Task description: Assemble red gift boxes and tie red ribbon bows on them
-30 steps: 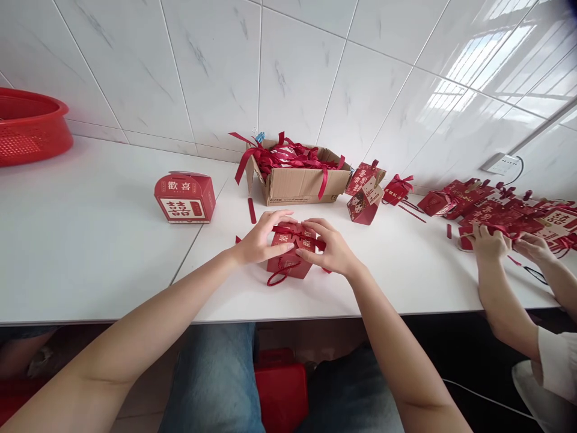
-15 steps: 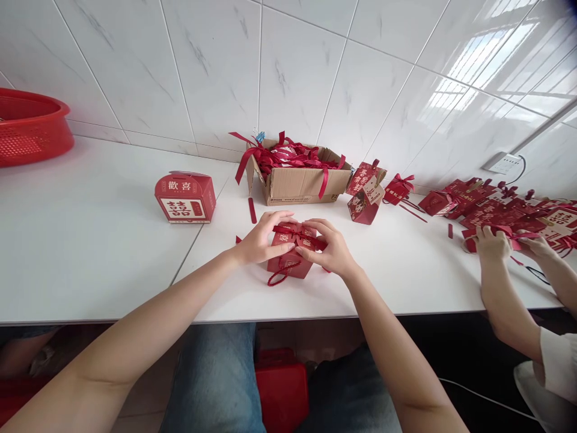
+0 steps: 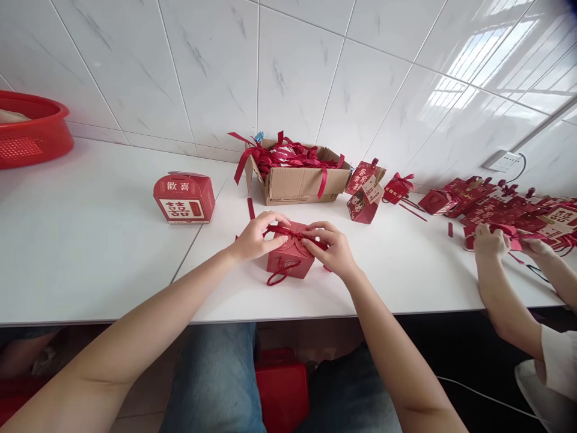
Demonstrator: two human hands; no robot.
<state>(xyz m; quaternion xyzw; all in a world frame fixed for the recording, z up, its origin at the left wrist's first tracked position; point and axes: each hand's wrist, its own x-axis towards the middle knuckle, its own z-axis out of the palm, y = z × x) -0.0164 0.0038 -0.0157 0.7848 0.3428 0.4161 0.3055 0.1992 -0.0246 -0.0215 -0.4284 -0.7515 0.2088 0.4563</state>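
Note:
A small red gift box [image 3: 293, 263] stands on the white table in front of me, with a looped red cord hanging on its near side. Across its top runs a dark red ribbon [image 3: 296, 235], knotted at the middle. My left hand [image 3: 261, 236] pinches the ribbon at the left of the knot. On the right side, my right hand [image 3: 330, 245] has its thumb and fingers closed on the ribbon's other part, close to the knot. Both hands are just above the box's top.
A red box with white label [image 3: 183, 198] stands left. Behind is a cardboard box [image 3: 300, 186] of red ribbons. Decorated boxes [image 3: 364, 201] stand right of it. A red basket [image 3: 36, 135] is far left. At right, another person's hands [image 3: 491, 243] work beside many red boxes.
The box's top flaps now lie flatter, with their printed characters no longer showing. My fingers have shifted from the flaps to the ribbon, and the knot looks tighter.

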